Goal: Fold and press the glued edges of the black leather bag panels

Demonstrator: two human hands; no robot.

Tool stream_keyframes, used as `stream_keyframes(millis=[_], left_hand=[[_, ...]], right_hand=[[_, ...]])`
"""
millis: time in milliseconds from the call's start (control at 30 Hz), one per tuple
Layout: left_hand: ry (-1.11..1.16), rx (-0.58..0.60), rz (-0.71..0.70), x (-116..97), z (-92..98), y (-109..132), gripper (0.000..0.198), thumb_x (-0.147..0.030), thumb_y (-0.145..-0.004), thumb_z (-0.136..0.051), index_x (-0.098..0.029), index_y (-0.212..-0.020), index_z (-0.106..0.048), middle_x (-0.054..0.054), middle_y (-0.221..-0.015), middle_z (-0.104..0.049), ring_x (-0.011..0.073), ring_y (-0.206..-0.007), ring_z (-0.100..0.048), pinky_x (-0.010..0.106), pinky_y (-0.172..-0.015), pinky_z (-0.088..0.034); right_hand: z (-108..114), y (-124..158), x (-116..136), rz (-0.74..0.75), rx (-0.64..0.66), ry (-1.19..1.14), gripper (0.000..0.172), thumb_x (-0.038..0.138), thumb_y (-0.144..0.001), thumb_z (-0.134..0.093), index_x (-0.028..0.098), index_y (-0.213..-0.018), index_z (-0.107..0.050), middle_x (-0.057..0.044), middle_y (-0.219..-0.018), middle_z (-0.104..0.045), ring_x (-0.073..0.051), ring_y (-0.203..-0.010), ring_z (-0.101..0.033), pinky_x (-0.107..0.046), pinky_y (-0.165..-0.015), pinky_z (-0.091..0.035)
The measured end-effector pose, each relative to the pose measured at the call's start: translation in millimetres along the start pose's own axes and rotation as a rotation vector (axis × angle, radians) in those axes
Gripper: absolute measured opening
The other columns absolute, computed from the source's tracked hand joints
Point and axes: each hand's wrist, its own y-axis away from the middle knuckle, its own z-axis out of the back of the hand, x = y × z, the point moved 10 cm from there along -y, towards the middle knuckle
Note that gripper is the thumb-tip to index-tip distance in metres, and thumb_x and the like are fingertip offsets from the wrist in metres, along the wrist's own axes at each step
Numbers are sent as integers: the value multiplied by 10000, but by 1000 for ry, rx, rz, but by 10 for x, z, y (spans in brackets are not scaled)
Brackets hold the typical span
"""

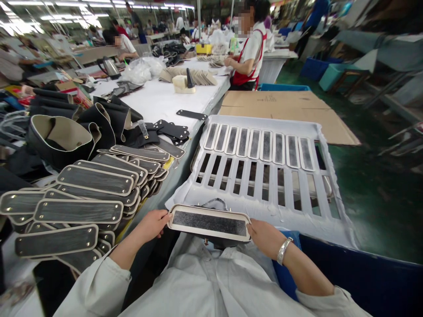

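Note:
My left hand [153, 226] grips the left end of an oblong panel [209, 223] with a pale rim and a dark grey middle. Its right end is pinched in my right hand [266, 237], whose wrist wears a silver bangle. Small metal fittings and dark material show along the panel's edges; what lies beneath it is mostly hidden. Just beyond, a white slotted rack [257, 210] carries a row of similar rounded panels [254, 143]. To my left lies a heap of dark oblong pieces [79, 211] with pale edges and metal studs.
Curved black pieces [61, 136] stand on the white table [145, 99] at left. A flat cardboard sheet [280, 110] lies behind the rack. Farther back, a person in a red apron [251, 53] works at the table. A blue bin [357, 277] is at my right.

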Motion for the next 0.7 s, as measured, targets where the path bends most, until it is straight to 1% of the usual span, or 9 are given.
stream_keyframes(millis=[100, 167, 233, 300, 367, 467, 533, 633, 700], left_hand=[[-111, -46, -28, -91, 50, 8, 350, -348, -875, -280, -184, -636, -475, 14, -536, -553, 153, -494, -583, 235, -476, -444], [-217, -96, -55, -162, 99, 13, 349, -318, -873, -301, -173, -637, -514, 82, -628, -616, 213, -637, -627, 307, -600, -469], [-318, -137, -72, -222, 121, 18, 337, -283, -865, -324, -152, -660, -557, 156, -732, -648, 282, -769, -635, 393, -704, -454], [-393, -156, -72, -257, 117, 15, 323, -256, -854, -345, -125, -691, -591, 203, -769, -653, 325, -805, -632, 446, -733, -433], [-437, -163, -64, -280, 114, 2, 309, -247, -842, -368, -107, -709, -610, 219, -770, -654, 337, -801, -633, 453, -727, -428], [-452, -167, -58, -317, 151, -20, 295, -260, -831, -390, -118, -687, -605, 206, -772, -659, 323, -817, -633, 421, -728, -431], [-426, -158, -58, -341, 181, -23, 281, -268, -821, -401, -147, -636, -573, 167, -738, -659, 290, -791, -636, 375, -703, -438], [-347, -133, -47, -335, 194, 8, 273, -274, -820, -392, -176, -590, -502, 81, -632, -629, 209, -646, -630, 290, -597, -438], [-290, -121, -32, -288, 181, 44, 283, -312, -840, -375, -182, -610, -475, 34, -589, -600, 159, -546, -604, 246, -527, -430]], right_hand=[[-3, 0, 5, -2, 2, 19, 332, 95, -896, -312, 85, -978, -634, -152, -969, -655, -228, -884, -622, -290, -757, -428], [-20, 4, 14, 0, 22, 47, 331, 89, -890, -319, 85, -981, -637, -152, -987, -650, -228, -892, -621, -288, -757, -426], [-30, 5, 22, 0, 38, 63, 341, 90, -892, -310, 79, -982, -639, -158, -998, -645, -234, -904, -618, -292, -757, -426], [-21, 1, 13, -17, 37, 36, 363, 101, -903, -285, 75, -977, -639, -160, -992, -648, -236, -910, -619, -296, -759, -426], [-7, -6, -15, -49, 30, -13, 379, 118, -913, -266, 76, -968, -638, -156, -972, -657, -234, -905, -623, -298, -755, -428], [3, -12, -36, -66, 23, -51, 371, 134, -913, -274, 78, -961, -638, -153, -954, -665, -237, -896, -628, -297, -745, -431], [7, -11, -31, -52, 14, -51, 366, 133, -911, -279, 74, -951, -639, -155, -951, -666, -238, -896, -629, -295, -745, -431], [9, -1, -45, -54, -3, -68, 379, 138, -920, -266, 72, -954, -637, -156, -950, -667, -231, -890, -631, -289, -744, -434], [8, 3, -62, -65, -8, -70, 380, 140, -923, -265, 71, -962, -637, -158, -955, -666, -230, -890, -632, -288, -740, -436]])
